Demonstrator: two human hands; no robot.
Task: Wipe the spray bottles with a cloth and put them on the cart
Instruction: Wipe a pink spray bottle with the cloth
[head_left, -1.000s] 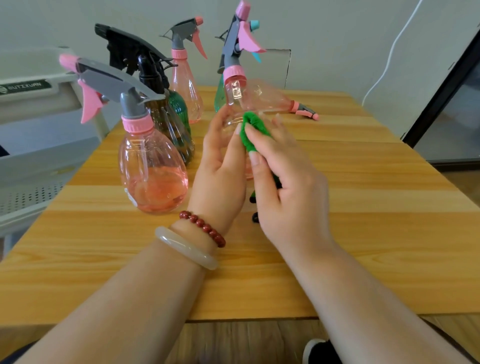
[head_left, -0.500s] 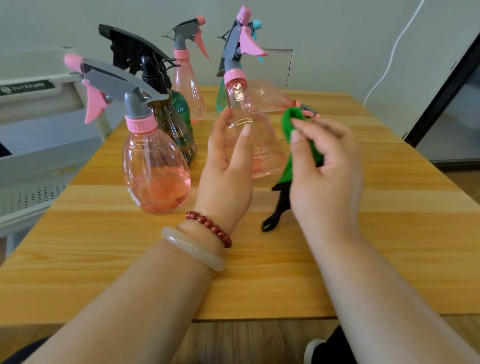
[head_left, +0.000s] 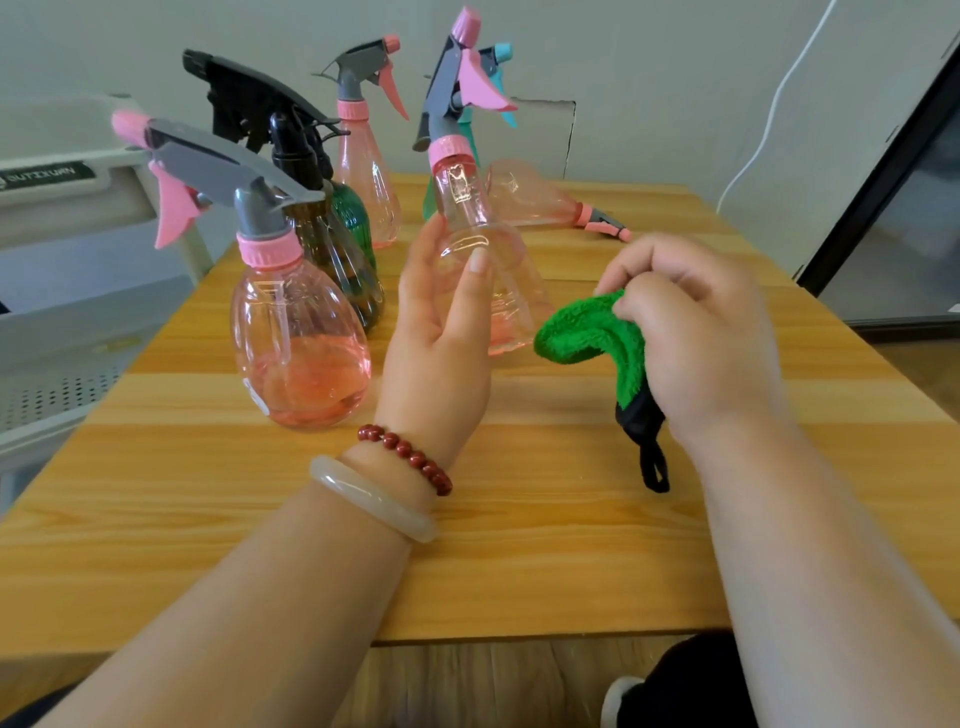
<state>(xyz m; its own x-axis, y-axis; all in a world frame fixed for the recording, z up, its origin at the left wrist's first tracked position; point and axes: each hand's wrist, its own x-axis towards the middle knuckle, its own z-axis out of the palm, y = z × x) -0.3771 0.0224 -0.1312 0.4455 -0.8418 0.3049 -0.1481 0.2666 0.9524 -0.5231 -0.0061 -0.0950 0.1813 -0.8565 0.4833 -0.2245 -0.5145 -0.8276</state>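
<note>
Wooden table against a pale wall, dark door frame at right.

Left hand: thumb across the front of the clear pink spray bottle, fingers curled round the back and visible through the plastic. It grips the bottle at mid-body. Bottle is near upright with a slight tilt, grey-and-pink trigger head on top. Its base is down by the heel of the palm; can't tell if it touches the table.

Right hand: fingers curled tight, bunching the green cloth. The cloth sticks out from the fingertips toward the bottle's lower wall and sits just beside it; contact can't be told. A black loop hangs from the cloth below the palm.

Outward from the left fingers:
- just left: pink bottle part full of pink liquid, standing
- beyond that: dark bottle and green bottle, black heads, touching or nearly touching
- further back: tall pink bottle
- behind the held one: teal bottle, mostly hidden
- beyond the right fingertips: 1 pink bottle lying on its side

Cart is well left of the left hand, off the table edge. Left wrist wears a red bead bracelet and a pale bangle.
</note>
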